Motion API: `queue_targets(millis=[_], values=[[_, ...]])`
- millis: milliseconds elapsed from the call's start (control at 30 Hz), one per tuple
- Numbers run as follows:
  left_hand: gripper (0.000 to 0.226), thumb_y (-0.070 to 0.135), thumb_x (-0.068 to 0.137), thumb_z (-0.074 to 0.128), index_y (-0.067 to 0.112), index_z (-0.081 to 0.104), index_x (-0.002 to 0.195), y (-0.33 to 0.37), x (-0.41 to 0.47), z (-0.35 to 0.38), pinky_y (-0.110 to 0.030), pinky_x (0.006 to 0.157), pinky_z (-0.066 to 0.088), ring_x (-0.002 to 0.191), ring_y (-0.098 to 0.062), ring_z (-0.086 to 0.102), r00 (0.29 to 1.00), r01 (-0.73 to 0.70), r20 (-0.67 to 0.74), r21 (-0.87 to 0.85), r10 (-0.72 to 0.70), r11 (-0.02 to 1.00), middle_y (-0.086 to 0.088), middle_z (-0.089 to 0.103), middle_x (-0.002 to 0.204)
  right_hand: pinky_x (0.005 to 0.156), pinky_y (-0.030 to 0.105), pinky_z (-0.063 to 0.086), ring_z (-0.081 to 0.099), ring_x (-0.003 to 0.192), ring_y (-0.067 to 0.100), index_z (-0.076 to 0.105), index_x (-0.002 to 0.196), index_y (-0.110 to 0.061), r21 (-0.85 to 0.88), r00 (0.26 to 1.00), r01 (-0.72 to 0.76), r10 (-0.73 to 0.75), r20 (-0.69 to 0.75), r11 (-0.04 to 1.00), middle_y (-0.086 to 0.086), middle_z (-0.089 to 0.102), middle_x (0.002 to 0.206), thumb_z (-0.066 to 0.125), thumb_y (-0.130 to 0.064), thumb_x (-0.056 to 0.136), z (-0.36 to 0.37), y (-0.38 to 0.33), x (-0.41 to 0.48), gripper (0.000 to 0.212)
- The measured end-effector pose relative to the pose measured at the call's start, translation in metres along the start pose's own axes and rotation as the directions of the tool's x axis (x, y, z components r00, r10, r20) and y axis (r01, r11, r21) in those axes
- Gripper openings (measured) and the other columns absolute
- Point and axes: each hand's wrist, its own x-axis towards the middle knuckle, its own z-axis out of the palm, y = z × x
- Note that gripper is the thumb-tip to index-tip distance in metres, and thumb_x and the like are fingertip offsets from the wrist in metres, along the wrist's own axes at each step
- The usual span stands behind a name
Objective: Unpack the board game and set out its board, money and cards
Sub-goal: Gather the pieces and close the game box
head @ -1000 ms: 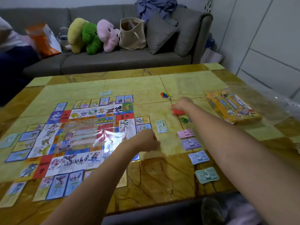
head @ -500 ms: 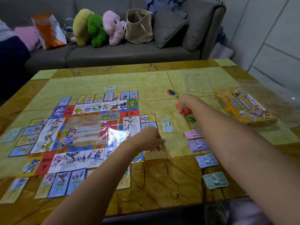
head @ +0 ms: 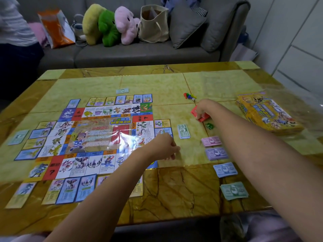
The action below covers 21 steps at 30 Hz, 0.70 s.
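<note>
- Both hands have hardly moved: the right hand (head: 203, 109) keeps its grip tight round the red cards (head: 194, 111), just past the money piles (head: 216, 153).
- Fingers curled, the left hand (head: 163, 147) sits at the right edge of the board (head: 97, 135); I cannot tell what its grip holds.
- That board lies flat on the tabletop (head: 174, 186).

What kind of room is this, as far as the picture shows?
Most likely a home living room: a grey sofa with plush toys and a cushion stands behind a marble-patterned table, where a board game is laid out.
</note>
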Motion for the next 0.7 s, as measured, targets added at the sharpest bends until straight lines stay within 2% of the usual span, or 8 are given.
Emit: queue_targets(millis=[133,233,267,400,467,533,600,700], values=[[0.037,0.024,0.096,0.052,-0.001,0.073,0.081,-0.001,-0.001,0.001,-0.020,0.059,0.051,0.054,-0.013,0.058,1.000,-0.006,-0.009,-0.007,0.006,1.000,-0.012,0.074,0.080,0.084,0.029,0.040,0.045,0.091,0.020,0.045,0.135,0.002,0.088,1.000,0.010,-0.012,0.022,0.996,0.010,0.057,0.125,0.052,-0.020,0.098,0.000,-0.003,-0.008,0.043],[0.036,0.025,0.096,0.052,0.000,0.073,0.082,-0.001,-0.002,0.001,-0.018,0.058,0.050,0.055,-0.012,0.058,1.000,-0.007,-0.015,-0.005,0.007,1.000,-0.011,0.074,0.080,0.079,0.027,0.036,0.049,0.079,0.019,0.044,0.134,0.003,0.171,1.000,0.007,-0.011,0.022,0.985,0.007,0.053,0.082,0.052,-0.018,0.098,0.002,-0.004,-0.009,0.043],[0.036,0.025,0.096,0.052,0.000,0.073,0.082,-0.001,-0.002,0.001,-0.017,0.057,0.050,0.054,-0.011,0.058,1.000,-0.006,-0.016,-0.006,0.006,1.000,-0.011,0.074,0.080,0.079,0.027,0.036,0.049,0.078,0.019,0.043,0.134,0.003,0.207,1.000,0.019,-0.019,-0.004,0.978,0.006,0.049,0.078,0.054,-0.017,0.097,0.004,-0.002,-0.009,0.044],[0.032,0.022,0.096,0.052,0.001,0.073,0.085,-0.001,-0.008,0.000,-0.019,0.058,0.050,0.054,-0.009,0.057,0.999,-0.029,-0.014,0.009,0.029,1.000,-0.009,0.075,0.083,0.079,0.031,0.043,0.056,0.093,0.024,0.040,0.136,0.001,0.444,0.989,0.086,-0.024,-0.144,0.892,0.015,0.059,0.116,0.068,-0.013,0.087,0.013,0.007,-0.007,0.058],[0.025,0.019,0.096,0.052,0.006,0.072,0.090,0.000,-0.013,-0.001,-0.026,0.063,0.052,0.057,-0.009,0.056,0.996,-0.061,-0.067,0.011,0.062,0.998,-0.007,0.074,0.087,0.070,0.029,0.045,0.057,0.084,0.021,0.049,0.125,-0.001,0.611,0.982,0.139,-0.028,-0.189,0.780,0.012,0.061,0.103,0.071,-0.011,0.084,0.016,0.014,-0.008,0.048],[0.022,0.016,0.095,0.052,0.008,0.071,0.101,0.001,-0.019,-0.001,-0.026,0.064,0.052,0.060,-0.006,0.058,0.987,-0.077,-0.149,-0.094,0.063,0.993,-0.004,0.072,0.089,0.067,0.027,0.045,0.057,0.081,0.019,0.054,0.115,-0.006,0.743,0.966,0.229,-0.052,-0.253,0.629,0.007,0.061,0.097,0.072,-0.013,0.083,0.017,0.022,-0.017,0.038],[0.022,0.016,0.096,0.051,0.007,0.068,0.108,0.002,-0.026,-0.002,-0.021,0.061,0.053,0.063,-0.006,0.061,0.980,-0.092,-0.198,-0.293,0.034,0.952,-0.001,0.069,0.087,0.076,0.030,0.048,0.060,0.090,0.020,0.055,0.111,-0.012,0.807,0.946,0.315,-0.093,-0.311,0.499,0.006,0.063,0.103,0.072,-0.016,0.083,0.019,0.025,-0.034,0.033],[0.026,0.020,0.099,0.049,0.003,0.064,0.111,0.003,-0.040,-0.006,-0.019,0.061,0.053,0.068,-0.013,0.064,0.982,-0.071,-0.182,-0.610,-0.052,0.789,-0.003,0.067,0.088,0.066,0.023,0.048,0.064,0.082,0.013,0.052,0.111,-0.021,0.805,0.914,0.403,-0.235,-0.331,0.435,-0.001,0.065,0.096,0.070,-0.017,0.085,0.032,0.016,-0.070,0.032]])
